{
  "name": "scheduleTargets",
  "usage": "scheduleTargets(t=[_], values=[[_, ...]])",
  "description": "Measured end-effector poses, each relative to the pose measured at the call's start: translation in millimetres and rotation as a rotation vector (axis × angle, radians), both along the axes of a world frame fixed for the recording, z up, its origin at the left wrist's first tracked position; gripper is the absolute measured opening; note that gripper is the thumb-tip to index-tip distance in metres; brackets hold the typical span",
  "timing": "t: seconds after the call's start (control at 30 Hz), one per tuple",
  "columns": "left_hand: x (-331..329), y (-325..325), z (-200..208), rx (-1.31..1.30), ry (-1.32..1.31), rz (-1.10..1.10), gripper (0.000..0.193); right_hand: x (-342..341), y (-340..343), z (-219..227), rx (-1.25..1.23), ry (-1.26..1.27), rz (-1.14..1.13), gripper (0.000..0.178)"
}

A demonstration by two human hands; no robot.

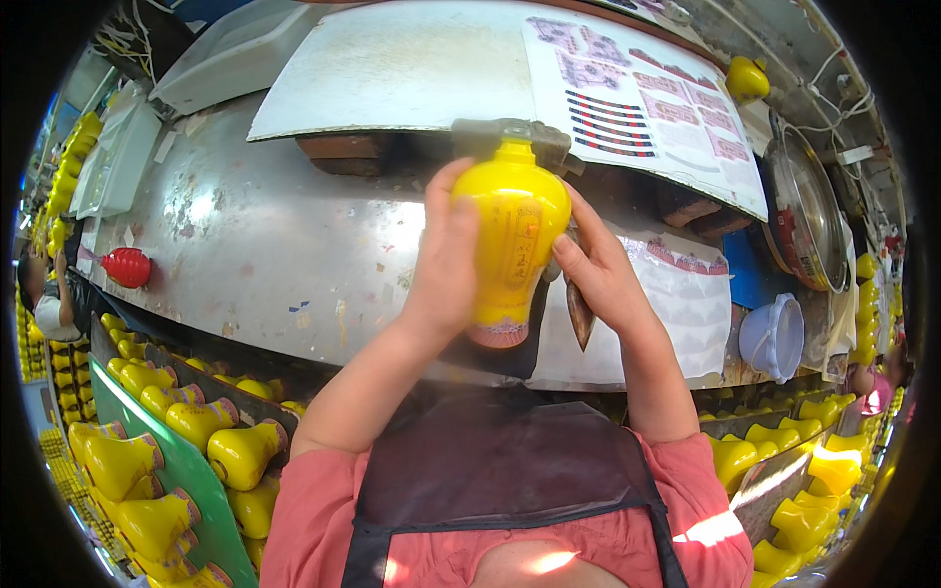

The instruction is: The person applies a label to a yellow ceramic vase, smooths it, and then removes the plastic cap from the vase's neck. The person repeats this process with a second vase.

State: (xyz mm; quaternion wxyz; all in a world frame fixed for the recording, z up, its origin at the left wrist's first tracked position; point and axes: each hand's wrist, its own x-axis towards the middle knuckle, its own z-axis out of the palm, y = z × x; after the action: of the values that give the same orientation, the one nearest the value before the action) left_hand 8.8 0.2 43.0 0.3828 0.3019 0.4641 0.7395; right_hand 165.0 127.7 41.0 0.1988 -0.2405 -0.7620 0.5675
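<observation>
A glossy yellow bottle [512, 220] with a narrow neck stands out in front of me, its neck pointing away. It bears a printed panel on the body and a patterned band round its base. My left hand [443, 260], slightly blurred, is closed against the bottle's left side. On the other side my right hand [603, 269] grips it, thumb on the front and fingers behind. A pointed brown tool [580, 316] hangs below the right palm, apparently held in the same hand. A dark grey cloth-like pad [549, 140] lies beyond the neck.
A raised white board [412, 73] carries printed decal sheets [627, 93]. Another decal sheet [676, 304] lies at right, near a pale blue bucket [771, 338] and a metal basin [809, 206]. A red ribbed container [126, 267] sits at left. Many yellow bottles [243, 453] fill racks both sides.
</observation>
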Motion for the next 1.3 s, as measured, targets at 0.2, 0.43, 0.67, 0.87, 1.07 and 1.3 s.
scheduleTargets(t=[0.2,0.43,0.67,0.87,1.07,1.3], values=[[1.6,1.7,0.6,-0.018,-0.028,0.004,0.049,-2.6,4.5,-0.8,-0.043,-0.014,0.014,0.068],[-1.3,2.7,-2.4,-0.074,-0.041,0.009,0.051,-6.2,5.7,-1.9,-0.109,-0.036,0.01,0.064],[-6.6,8.0,-6.6,-0.12,-0.092,-0.011,0.054,-12.3,5.5,-9.0,-0.101,-0.033,-0.039,0.062],[-10.2,12.7,-8.8,-0.116,-0.209,-0.035,0.046,-11.1,7.1,5.2,-0.023,-0.154,-0.072,0.054],[-13.7,12.1,-10.2,-0.124,-0.193,-0.071,0.051,-18.2,21.3,23.2,0.143,-0.126,-0.152,0.044],[-15.1,11.0,-10.2,-0.111,-0.184,-0.088,0.05,-17.0,8.5,29.4,0.243,-0.05,-0.157,0.042]])
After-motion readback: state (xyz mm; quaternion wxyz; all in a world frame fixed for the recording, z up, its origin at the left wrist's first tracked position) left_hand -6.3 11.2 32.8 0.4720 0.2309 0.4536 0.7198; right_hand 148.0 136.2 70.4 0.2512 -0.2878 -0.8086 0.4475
